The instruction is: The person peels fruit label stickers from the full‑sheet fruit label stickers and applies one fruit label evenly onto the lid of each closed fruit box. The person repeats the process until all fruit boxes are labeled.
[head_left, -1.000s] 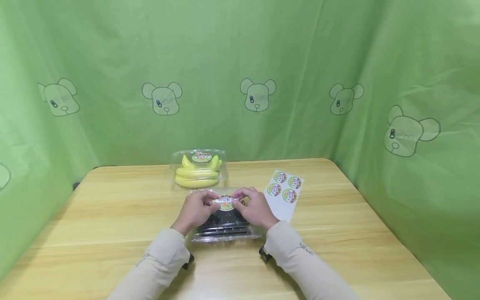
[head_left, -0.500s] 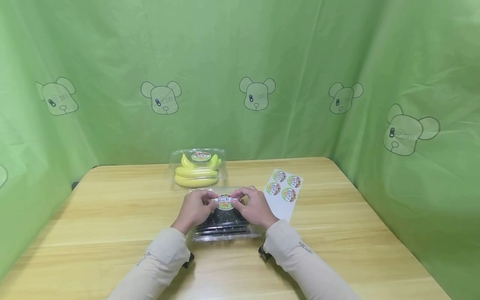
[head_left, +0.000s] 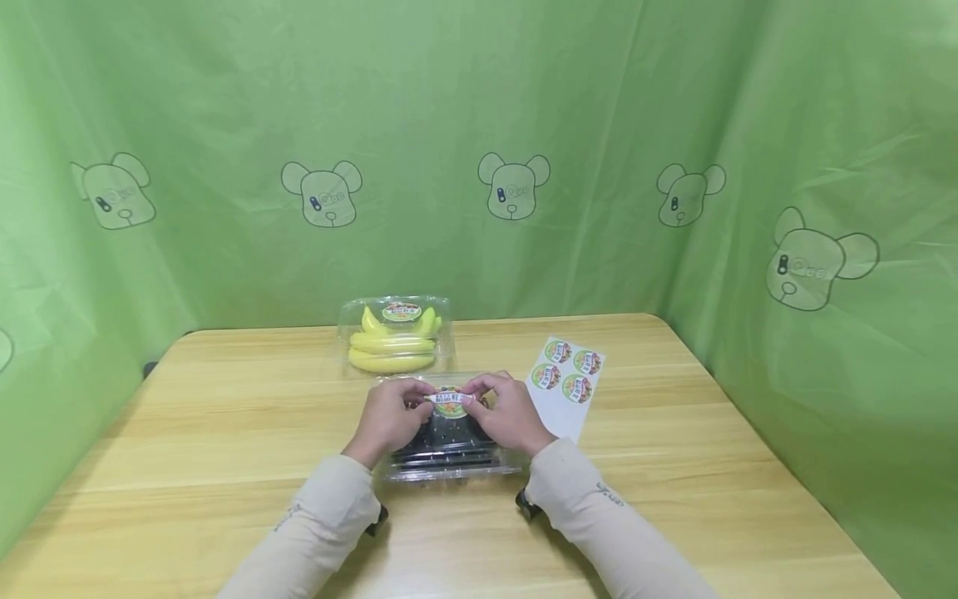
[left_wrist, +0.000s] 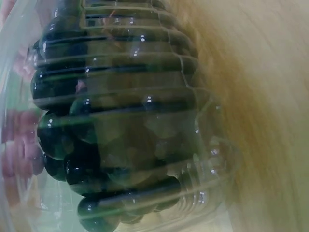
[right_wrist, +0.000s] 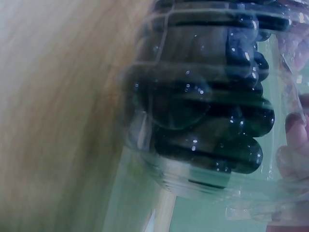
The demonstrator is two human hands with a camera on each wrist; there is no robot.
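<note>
A clear plastic clamshell box [head_left: 452,474] lies in front of me, with dark grapes [left_wrist: 79,164] inside that show large in both wrist views. Over its lid is a round, colourful fruit sticker [head_left: 451,408], its upper part bent up. My left hand [head_left: 385,418] pinches the sticker's left side between thumb and fingers. On the opposite side my right hand [head_left: 512,416] pinches it the same way. In the wrist views, fingertips [right_wrist: 295,133] appear through the plastic. How much of the sticker touches the lid cannot be seen.
Behind stands a second clear box with bananas [head_left: 392,363], a similar sticker [head_left: 402,311] on its lid. A white sticker sheet [head_left: 555,413] with several round stickers lies to the right, partly behind the right hand. Green curtains [head_left: 419,249] surround the wooden table [head_left: 224,466].
Both hands stay in place at the sticker. Its bent upper strip has shifted slightly between the fingers. The view has tilted a little; the boxes and sheet have not moved.
</note>
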